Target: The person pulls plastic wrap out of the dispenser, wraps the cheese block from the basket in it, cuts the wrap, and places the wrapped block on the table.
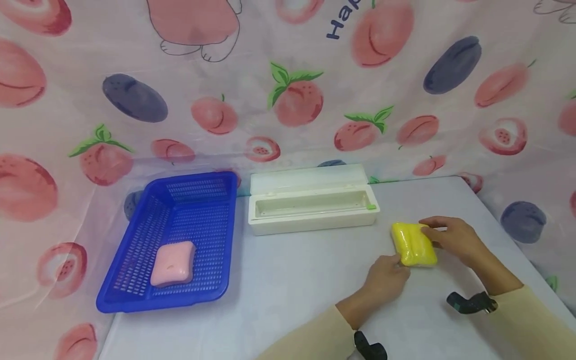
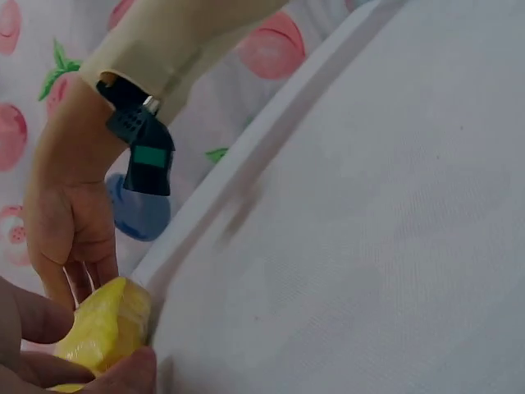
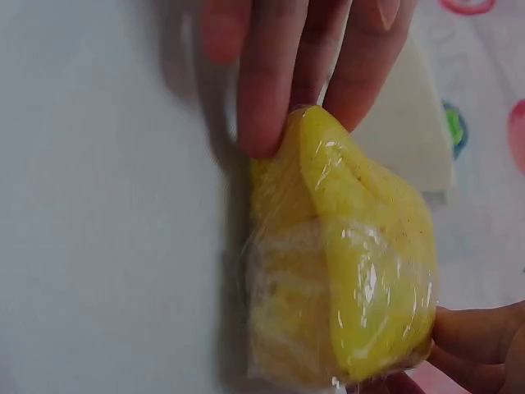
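A yellow pillow-shaped block in clear plastic film is between both hands at the right of the table. My left hand pinches its near left corner. From the far right side my right hand holds it at the upper edge. Glossy, creased film covers the block in the right wrist view, with the right fingers at one corner. The left wrist view has the left thumb and fingers around the yellow block, while the right hand reaches in from above it.
Left on the table stands a blue perforated basket with a pink block in it. A long white box, lid raised and a small green tab at its right end, lies at the back by the fruit-print curtain.
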A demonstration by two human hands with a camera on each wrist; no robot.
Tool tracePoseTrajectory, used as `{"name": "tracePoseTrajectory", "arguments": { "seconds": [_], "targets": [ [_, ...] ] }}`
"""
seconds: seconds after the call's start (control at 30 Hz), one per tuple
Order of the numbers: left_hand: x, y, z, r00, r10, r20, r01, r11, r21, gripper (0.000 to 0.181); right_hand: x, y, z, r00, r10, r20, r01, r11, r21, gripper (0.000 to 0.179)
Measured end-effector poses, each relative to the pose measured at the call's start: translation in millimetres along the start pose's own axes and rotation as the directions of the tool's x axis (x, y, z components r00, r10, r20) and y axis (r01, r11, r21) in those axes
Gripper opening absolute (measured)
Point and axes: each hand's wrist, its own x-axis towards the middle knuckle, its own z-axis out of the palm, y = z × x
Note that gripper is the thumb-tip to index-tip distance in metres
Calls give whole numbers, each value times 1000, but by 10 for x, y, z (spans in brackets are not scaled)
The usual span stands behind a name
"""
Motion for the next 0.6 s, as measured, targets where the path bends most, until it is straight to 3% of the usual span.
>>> {"name": "tracePoseTrajectory", "arguments": {
  "seconds": [0.1,0.23,0.6],
  "targets": [
    [23,-8,52,999,15,52,-22,991,134,44,84,85,-30,999,27,32,-25,999,-46,52],
    [-8,-52,5,990,55,128,-88,959,268,47,130,123,33,1000,17,24,-14,996,-92,52],
    [1,-115,-94,960,110,257,-177,951,254,57,134,98,57,1000,8,0,-8,988,-155,47]
  ]
}}
